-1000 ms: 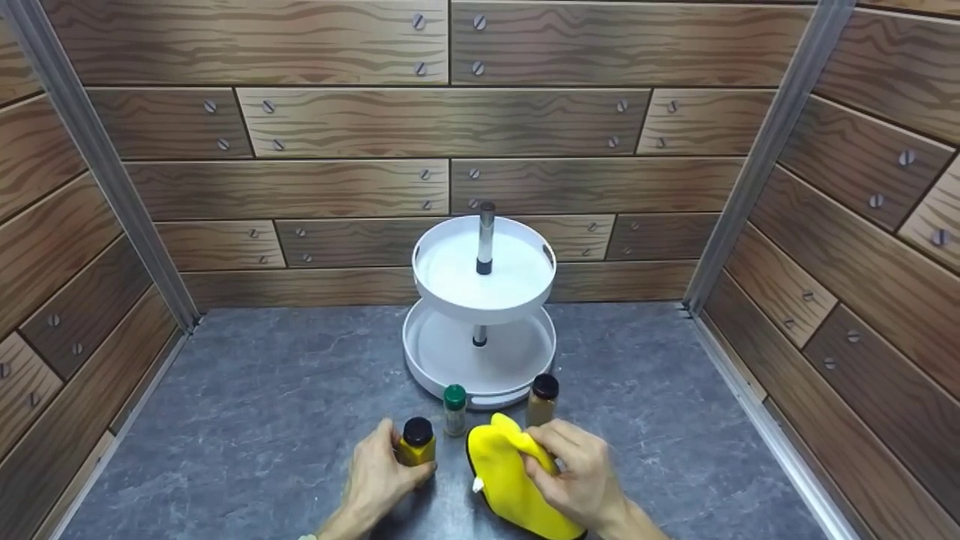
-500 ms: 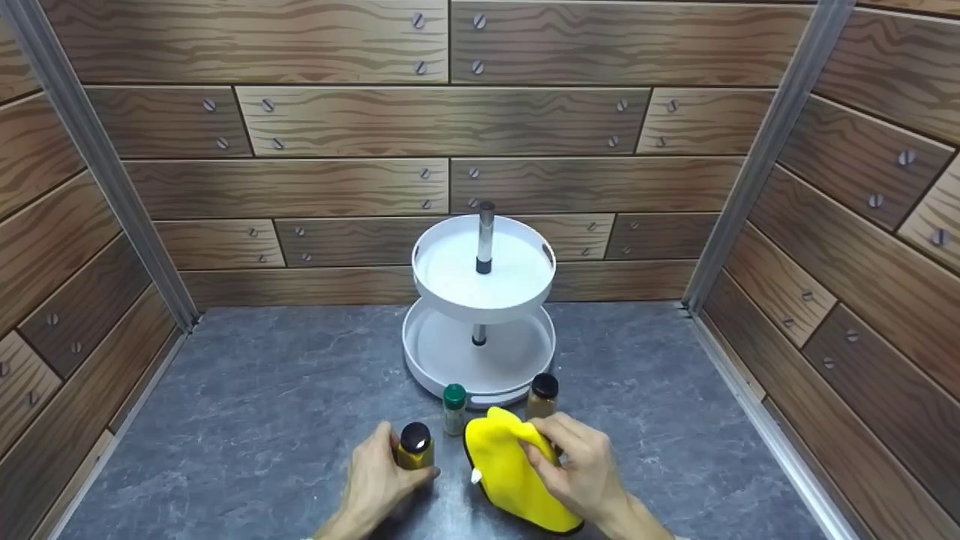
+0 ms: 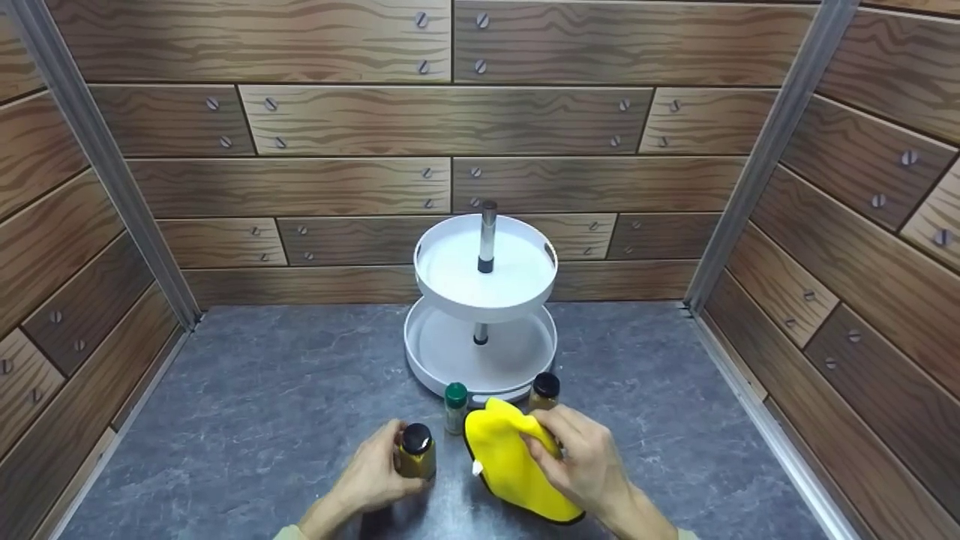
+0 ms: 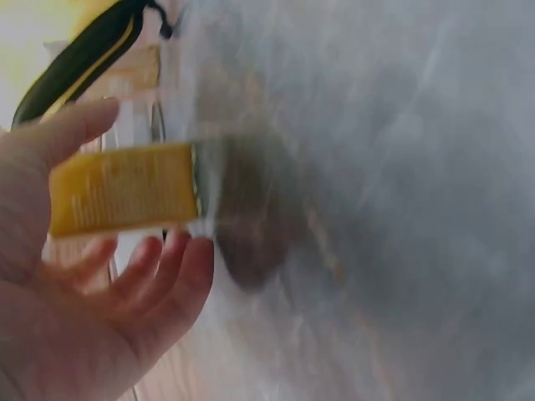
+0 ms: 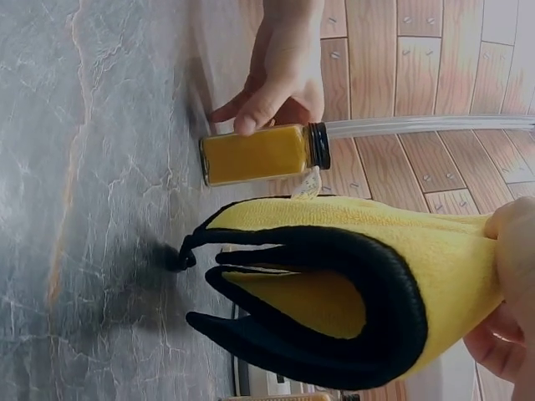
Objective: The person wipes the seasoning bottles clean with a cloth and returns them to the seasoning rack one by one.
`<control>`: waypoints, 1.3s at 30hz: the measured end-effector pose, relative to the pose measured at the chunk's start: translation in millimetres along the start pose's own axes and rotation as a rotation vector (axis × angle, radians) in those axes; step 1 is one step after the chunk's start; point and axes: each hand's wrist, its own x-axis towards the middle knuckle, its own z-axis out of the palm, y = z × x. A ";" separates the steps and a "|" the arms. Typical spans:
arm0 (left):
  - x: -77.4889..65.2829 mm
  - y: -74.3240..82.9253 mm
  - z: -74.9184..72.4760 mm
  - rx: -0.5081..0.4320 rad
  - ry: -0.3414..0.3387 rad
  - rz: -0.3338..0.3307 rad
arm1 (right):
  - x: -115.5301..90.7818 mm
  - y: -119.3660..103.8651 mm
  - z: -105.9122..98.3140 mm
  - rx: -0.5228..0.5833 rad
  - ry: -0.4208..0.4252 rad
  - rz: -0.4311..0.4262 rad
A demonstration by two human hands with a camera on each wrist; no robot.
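Note:
My left hand grips a square glass spice jar with a black lid and yellow-orange contents, thumb on one side and fingers on the other. The jar is upright, its base right at the tabletop in the right wrist view. In the left wrist view the yellow side of the jar faces the camera. My right hand pinches the top of a folded yellow cloth with black edging and a small white tag. In the right wrist view the cloth hangs in loose folds beside the jar.
A white two-tier round tray with a central post stands behind the hands. Before it are a small green-capped jar and a black-capped jar, the latter partly hidden by my right hand. Wood-patterned walls enclose the grey tabletop.
The cloth in my right hand has shifted slightly away from me. The jar in my left hand has turned a little and sits slightly nearer to me.

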 end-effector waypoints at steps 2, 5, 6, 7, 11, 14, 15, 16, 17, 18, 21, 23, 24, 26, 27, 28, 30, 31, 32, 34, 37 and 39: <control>0.8 -4.4 -4.2 -0.009 -0.045 0.054 | -0.1 -0.6 -0.6 -0.012 -0.012 0.009; 1.8 -9.5 -8.8 -0.061 -0.107 0.102 | -1.0 -1.2 -1.2 -0.028 -0.028 0.027; 2.2 -10.9 -9.7 -0.090 -0.128 0.107 | -1.4 -1.4 -1.4 -0.033 -0.033 0.035; 2.8 -12.2 -10.4 -0.120 -0.150 0.107 | -1.8 -1.5 -1.6 -0.038 -0.039 0.041; 5.2 -14.9 -11.4 -0.206 -0.218 0.099 | -2.6 -1.6 -2.1 -0.045 -0.048 0.047; 6.5 -14.8 -10.7 -0.217 -0.234 0.102 | -2.4 -1.2 -2.3 -0.043 -0.042 0.036; 6.5 -14.5 -10.6 -0.212 -0.231 0.105 | -2.2 -1.2 -2.0 -0.041 -0.039 0.032; 6.3 -14.3 -10.2 -0.206 -0.226 0.108 | -2.3 -1.4 -1.7 -0.035 -0.040 0.036; 6.1 -13.8 -9.8 -0.201 -0.221 0.110 | -2.6 -1.6 -1.5 -0.028 -0.043 0.045; 5.8 -13.6 -9.2 -0.190 -0.213 0.114 | -2.9 -1.9 -1.3 -0.021 -0.046 0.055; 4.7 -12.9 -6.9 -0.150 -0.178 0.126 | -3.9 -3.0 -1.0 -0.005 -0.062 0.086; 4.2 -12.8 -5.4 -0.149 -0.160 0.127 | -3.8 -3.6 -1.0 -0.011 -0.077 0.101; 4.1 -13.0 -4.8 -0.160 -0.154 0.127 | -3.4 -3.7 -0.6 -0.015 -0.077 0.096; 4.3 -13.1 -3.3 -0.197 -0.145 0.124 | -3.3 -3.5 0.1 -0.022 -0.075 0.083; 4.4 -13.0 -2.6 -0.212 -0.139 0.123 | -3.5 -3.2 0.5 -0.025 -0.073 0.077; 4.4 -12.9 -2.0 -0.227 -0.135 0.121 | -3.6 -2.9 0.9 -0.027 -0.070 0.072; 4.4 -12.3 -0.8 -0.243 -0.120 0.121 | -4.3 -2.0 1.9 -0.022 -0.056 0.054; 4.2 -11.4 -0.4 -0.244 -0.111 0.119 | -4.7 -1.7 2.1 -0.020 -0.054 0.053; 3.9 -10.1 0.0 -0.248 -0.104 0.116 | -4.8 -1.5 2.0 -0.020 -0.054 0.054; 3.2 -6.9 0.5 -0.279 -0.095 0.102 | -4.2 -1.4 1.9 -0.022 -0.051 0.049; 2.0 1.4 1.3 -0.336 -0.082 0.071 | -2.2 -2.1 1.5 -0.024 -0.052 0.047; 1.3 8.9 1.3 -0.364 -0.068 0.048 | -0.4 -2.9 0.8 -0.023 -0.054 0.056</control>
